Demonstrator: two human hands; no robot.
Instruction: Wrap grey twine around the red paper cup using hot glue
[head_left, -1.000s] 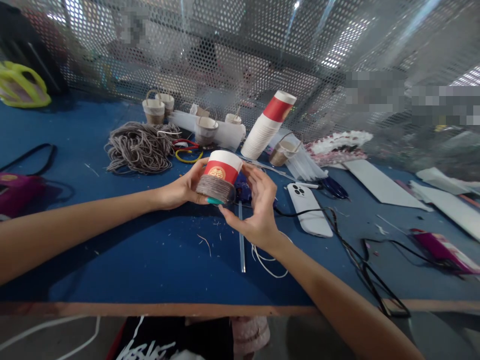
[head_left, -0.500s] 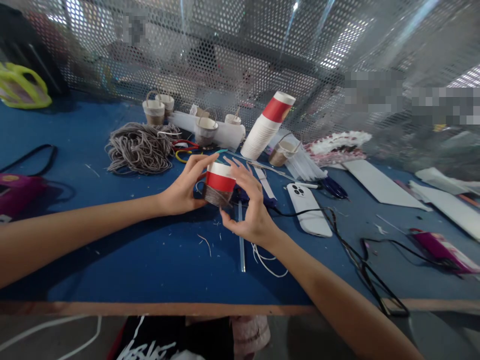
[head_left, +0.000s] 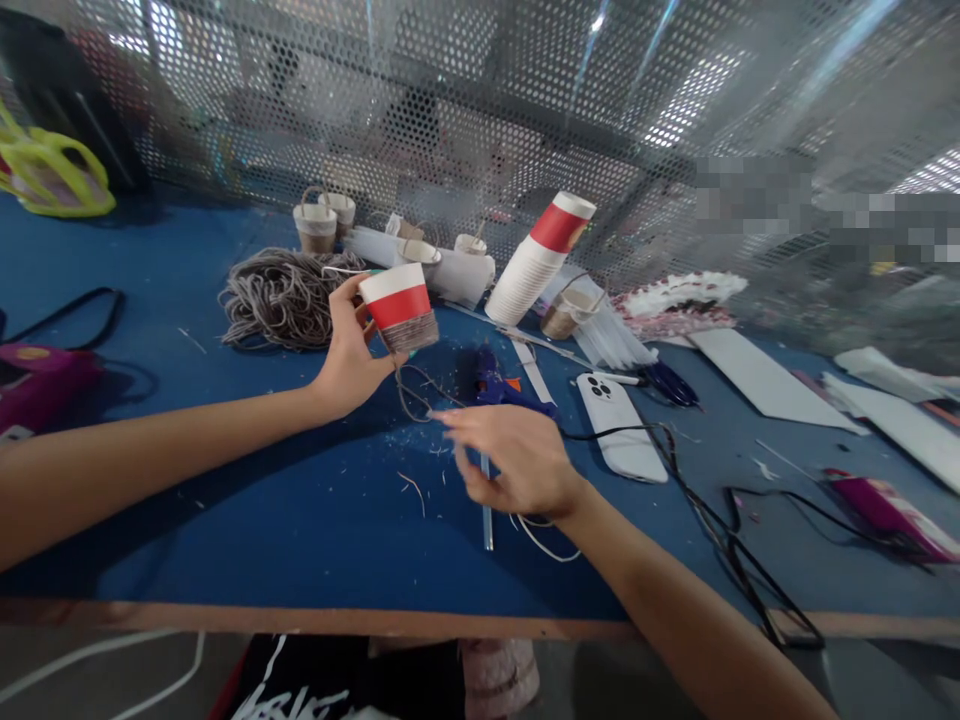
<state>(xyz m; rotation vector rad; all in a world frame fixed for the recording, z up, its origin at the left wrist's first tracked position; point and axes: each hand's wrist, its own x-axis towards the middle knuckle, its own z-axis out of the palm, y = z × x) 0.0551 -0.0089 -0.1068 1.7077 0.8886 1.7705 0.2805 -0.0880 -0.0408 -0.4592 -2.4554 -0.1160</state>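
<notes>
My left hand (head_left: 349,350) is closed around a red and white paper cup (head_left: 397,296), tilted above the table. Grey cord (head_left: 411,334) is wound around the cup's lower part. A loose tail of cord (head_left: 405,395) loops down from it toward my right hand (head_left: 517,455). That hand is slightly blurred, its fingers stretched left and the thumb apart from them; I see no grip on the cord. Behind it on the table lies a blue glue gun (head_left: 491,380) with an orange trigger. Below its fingers is a clear glue stick (head_left: 487,520).
A bundle of grey cord (head_left: 277,300) lies behind my left hand. A leaning stack of paper cups (head_left: 529,265) and several small cord-wrapped baskets (head_left: 315,228) stand at the back. To the right are a white phone (head_left: 619,430), black cables (head_left: 682,490) and white boards (head_left: 772,380).
The cup has moved up and left in my left hand and tilted. My right hand has come away from it, down and to the right, uncovering the glue gun and the cord tail.
</notes>
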